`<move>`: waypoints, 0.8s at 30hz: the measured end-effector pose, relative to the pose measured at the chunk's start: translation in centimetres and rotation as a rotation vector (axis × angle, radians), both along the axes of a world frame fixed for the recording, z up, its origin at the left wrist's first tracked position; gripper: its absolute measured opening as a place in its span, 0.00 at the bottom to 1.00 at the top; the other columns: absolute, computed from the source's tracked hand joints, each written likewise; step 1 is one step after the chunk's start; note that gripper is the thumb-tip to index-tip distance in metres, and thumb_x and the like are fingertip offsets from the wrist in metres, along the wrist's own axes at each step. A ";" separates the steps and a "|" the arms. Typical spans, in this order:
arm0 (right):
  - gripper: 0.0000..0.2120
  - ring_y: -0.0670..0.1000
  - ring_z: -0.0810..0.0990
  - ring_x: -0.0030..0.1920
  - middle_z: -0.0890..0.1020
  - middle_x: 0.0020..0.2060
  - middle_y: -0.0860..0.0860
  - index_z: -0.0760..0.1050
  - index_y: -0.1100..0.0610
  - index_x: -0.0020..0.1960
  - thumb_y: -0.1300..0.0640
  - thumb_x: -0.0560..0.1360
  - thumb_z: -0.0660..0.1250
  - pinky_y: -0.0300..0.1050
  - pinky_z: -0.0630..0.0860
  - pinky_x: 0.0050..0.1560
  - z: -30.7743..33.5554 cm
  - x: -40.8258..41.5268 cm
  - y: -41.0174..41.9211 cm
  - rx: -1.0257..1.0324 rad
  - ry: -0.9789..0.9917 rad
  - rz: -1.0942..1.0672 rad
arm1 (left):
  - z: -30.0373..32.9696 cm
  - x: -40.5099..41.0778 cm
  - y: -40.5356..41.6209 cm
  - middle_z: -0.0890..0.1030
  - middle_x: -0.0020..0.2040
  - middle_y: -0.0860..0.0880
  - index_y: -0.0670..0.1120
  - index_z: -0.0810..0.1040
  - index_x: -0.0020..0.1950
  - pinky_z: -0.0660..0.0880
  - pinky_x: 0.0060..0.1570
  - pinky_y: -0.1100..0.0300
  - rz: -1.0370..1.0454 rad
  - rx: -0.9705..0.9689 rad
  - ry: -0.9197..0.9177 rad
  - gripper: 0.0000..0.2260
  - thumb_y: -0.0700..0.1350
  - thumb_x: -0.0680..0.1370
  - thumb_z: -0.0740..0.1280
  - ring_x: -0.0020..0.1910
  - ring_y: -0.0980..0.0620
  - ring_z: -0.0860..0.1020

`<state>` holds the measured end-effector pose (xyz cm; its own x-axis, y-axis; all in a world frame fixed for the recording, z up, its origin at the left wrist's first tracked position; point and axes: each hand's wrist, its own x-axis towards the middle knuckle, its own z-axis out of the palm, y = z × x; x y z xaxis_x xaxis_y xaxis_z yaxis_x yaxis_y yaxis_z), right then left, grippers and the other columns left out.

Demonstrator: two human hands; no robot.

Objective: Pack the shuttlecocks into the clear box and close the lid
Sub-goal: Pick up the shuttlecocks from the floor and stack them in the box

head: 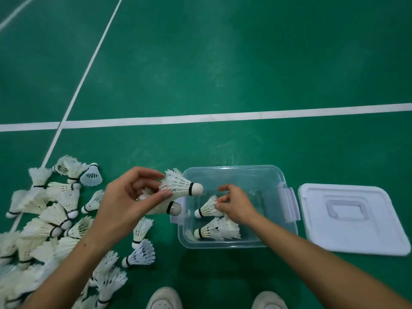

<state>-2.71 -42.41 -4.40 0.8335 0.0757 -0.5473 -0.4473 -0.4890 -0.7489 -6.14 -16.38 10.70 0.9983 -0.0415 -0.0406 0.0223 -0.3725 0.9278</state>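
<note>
The clear box [270, 175] sits open on the green floor with a few white shuttlecocks inside. My left hand [124, 204] hovers at the box's left edge and grips two shuttlecocks: one [182, 186] pinched between thumb and fingers, cork pointing right over the box, and another [166, 207] tucked lower in the palm. My right hand [234, 205] is inside the box, fingertips pinching the feathers of a shuttlecock [207, 208] there. Another shuttlecock [216, 229] lies on the box bottom nearer me. The white lid [352, 219] lies flat to the right of the box.
A large pile of loose shuttlecocks [49, 217] covers the floor on the left, down to the bottom edge. White court lines [223, 118] cross the floor beyond. My two white shoes [165, 299] show at the bottom.
</note>
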 end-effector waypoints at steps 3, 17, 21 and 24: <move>0.23 0.50 0.85 0.51 0.85 0.49 0.51 0.73 0.58 0.70 0.64 0.78 0.75 0.45 0.84 0.52 -0.2 0.3 0.1 -0.002 0.011 -0.045 | 0.0 -0.1 -0.2 0.87 0.42 0.49 0.46 0.85 0.54 0.79 0.39 0.66 -0.014 0.027 -0.019 0.14 0.41 0.70 0.80 0.39 0.56 0.84; 0.20 0.46 0.85 0.51 0.84 0.53 0.45 0.77 0.49 0.65 0.58 0.76 0.78 0.44 0.83 0.54 6.6 -1.1 -2.6 0.070 -0.188 0.030 | 0.6 1.4 -1.4 0.87 0.45 0.52 0.57 0.75 0.66 0.80 0.54 0.54 -0.251 0.133 0.046 0.26 0.48 0.71 0.79 0.47 0.50 0.86; 0.22 0.47 0.85 0.56 0.85 0.58 0.45 0.77 0.48 0.67 0.62 0.77 0.77 0.47 0.83 0.60 11.3 -0.9 -4.0 0.275 -0.253 0.116 | 0.8 3.4 -2.4 0.87 0.45 0.57 0.60 0.71 0.68 0.78 0.57 0.56 -0.453 0.245 0.044 0.28 0.46 0.74 0.79 0.49 0.53 0.85; 0.26 0.48 0.83 0.63 0.83 0.65 0.42 0.74 0.48 0.71 0.64 0.77 0.76 0.49 0.82 0.63 12.7 -0.4 -3.9 0.389 -0.263 0.198 | 0.9 4.8 -3.3 0.87 0.46 0.56 0.57 0.70 0.71 0.78 0.57 0.53 -0.565 0.265 0.063 0.29 0.44 0.76 0.79 0.49 0.52 0.85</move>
<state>-3.15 -46.28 8.33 0.8881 0.4030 -0.2212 -0.1464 -0.2082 -0.9671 -1.34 -19.73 11.58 0.8203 -0.5430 -0.1796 -0.1943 -0.5598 0.8055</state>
